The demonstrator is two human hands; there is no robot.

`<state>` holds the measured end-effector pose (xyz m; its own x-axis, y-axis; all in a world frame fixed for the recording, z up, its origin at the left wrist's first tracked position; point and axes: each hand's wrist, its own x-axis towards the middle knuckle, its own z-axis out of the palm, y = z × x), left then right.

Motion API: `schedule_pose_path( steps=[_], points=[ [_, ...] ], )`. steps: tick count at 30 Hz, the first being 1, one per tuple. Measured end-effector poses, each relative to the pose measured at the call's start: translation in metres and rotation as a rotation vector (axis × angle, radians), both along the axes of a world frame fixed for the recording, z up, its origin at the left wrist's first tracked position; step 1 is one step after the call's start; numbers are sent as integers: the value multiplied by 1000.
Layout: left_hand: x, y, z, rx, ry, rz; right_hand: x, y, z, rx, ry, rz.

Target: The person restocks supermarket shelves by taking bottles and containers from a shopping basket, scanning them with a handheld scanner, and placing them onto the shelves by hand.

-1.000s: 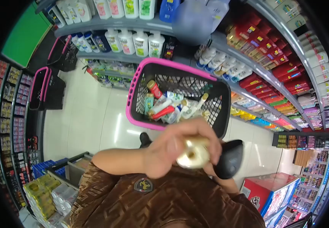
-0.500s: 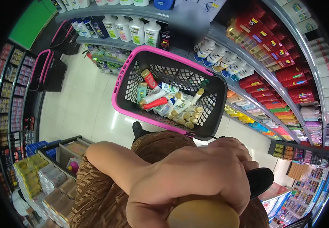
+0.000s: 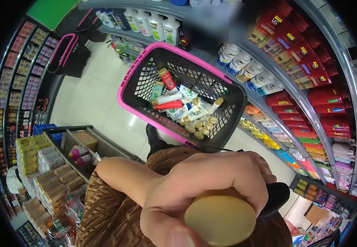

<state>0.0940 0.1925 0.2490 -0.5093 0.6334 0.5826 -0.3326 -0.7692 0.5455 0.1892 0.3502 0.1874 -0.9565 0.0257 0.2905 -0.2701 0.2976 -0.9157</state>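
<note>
My left hand (image 3: 211,173) is wrapped round a gold-capped bottle (image 3: 220,220), close to the camera. Only its smooth oval end shows; my fingers hide the body. The thumb lies along the near side. Beyond the hand stands a black shopping basket (image 3: 145,101) with a pink rim, tilted in view. Inside lie several gold-capped bottles (image 3: 199,127), a red bottle (image 3: 168,78), a white bottle (image 3: 168,98) and other tubes. I do not see my right hand. A black rounded thing (image 3: 275,199), which I cannot make out, shows just right of my left hand.
Shelves with white pump bottles (image 3: 155,26) and red packs (image 3: 296,49) curve round the far and right sides. Other black baskets (image 3: 69,57) stand at the left. Stacked cans (image 3: 55,181) and a grey bin (image 3: 104,142) are at lower left. Tiled floor (image 3: 98,88) lies between.
My left hand has turned, so more of the gold end and the thumb show. The view has shifted and rotated slightly; the basket contents look the same.
</note>
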Motion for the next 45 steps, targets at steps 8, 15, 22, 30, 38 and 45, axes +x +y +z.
schedule_pose_path(
  steps=[8, 15, 22, 30, 38, 45],
  points=[
    [-35, -8, -28, -311, -449, 4, 5, 2, -18, 395, -99, 29],
    [-69, -36, -61, -331, -749, -134, -11, -67, -22, -409, -109, -264],
    [-106, -91, -66, -327, -825, -245, -36, -138, -13, -373, -114, -391],
    [-138, -150, -74, -338, -835, -255, -66, -206, -20, -307, -74, -441],
    [-142, -164, -78, -301, -872, -275, -70, -219, -18, -274, -138, -452],
    [-126, -137, -77, -382, -939, -213, -61, -188, -17, -276, -121, -387]
  ],
)
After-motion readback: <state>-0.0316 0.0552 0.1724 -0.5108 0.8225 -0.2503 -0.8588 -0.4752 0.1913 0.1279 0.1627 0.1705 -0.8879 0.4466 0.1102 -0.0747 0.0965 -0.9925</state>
